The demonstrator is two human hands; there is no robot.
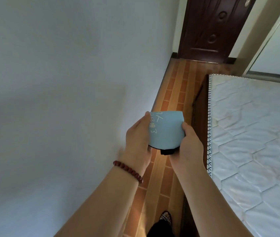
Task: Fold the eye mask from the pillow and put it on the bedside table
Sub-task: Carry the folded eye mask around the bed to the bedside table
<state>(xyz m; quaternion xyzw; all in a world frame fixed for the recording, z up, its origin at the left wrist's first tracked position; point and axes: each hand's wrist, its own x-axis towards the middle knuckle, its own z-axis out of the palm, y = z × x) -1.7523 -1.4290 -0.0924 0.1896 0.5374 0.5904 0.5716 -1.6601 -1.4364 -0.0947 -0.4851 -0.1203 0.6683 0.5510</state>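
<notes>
A light blue eye mask [167,130] with pale lettering is held folded in front of me, above the floor strip between wall and bed. A bit of black strap or backing [167,151] pokes out below it. My left hand [138,141], with a red bead bracelet on the wrist, grips the mask's left edge. My right hand [189,147] grips its right edge and lower corner. No pillow or bedside table is in view.
A bare quilted white mattress [255,142] on a dark wooden frame lies to the right. A white wall [59,100] fills the left. A narrow wooden floor strip [175,86] leads to a dark brown door [212,28]. My foot [165,218] shows below.
</notes>
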